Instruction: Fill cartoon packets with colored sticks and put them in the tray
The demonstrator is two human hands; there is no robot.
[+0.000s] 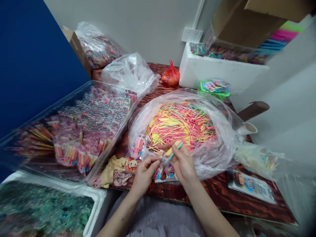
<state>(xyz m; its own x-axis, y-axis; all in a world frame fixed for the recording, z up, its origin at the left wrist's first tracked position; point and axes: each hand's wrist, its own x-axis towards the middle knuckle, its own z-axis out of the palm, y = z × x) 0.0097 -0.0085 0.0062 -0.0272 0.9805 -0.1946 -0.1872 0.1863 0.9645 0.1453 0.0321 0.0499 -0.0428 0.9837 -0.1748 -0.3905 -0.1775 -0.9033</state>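
My right hand (pixel 184 161) is closed around a small bundle of yellow and green sticks (pixel 173 149), tilted up to the right. Beside it, my left hand (pixel 146 171) pinches the edge of a small clear packet (pixel 163 161) at the lower end of the sticks. Behind both hands a large open plastic bag (pixel 222 144) holds a heap of pink, yellow and green sticks (pixel 182 121). One filled pink packet (pixel 138 146) lies at the bag's left edge, and more printed packets (pixel 170 170) lie below my hands.
A clear tray (pixel 118 135) of filled packets stands left. Cloths (pixel 113 171) lie near the front edge. Behind are a red bag (pixel 171 75), a green basket (pixel 214 89) and a white foam box (pixel 217 72). A flat printed pack (pixel 251 186) lies right.
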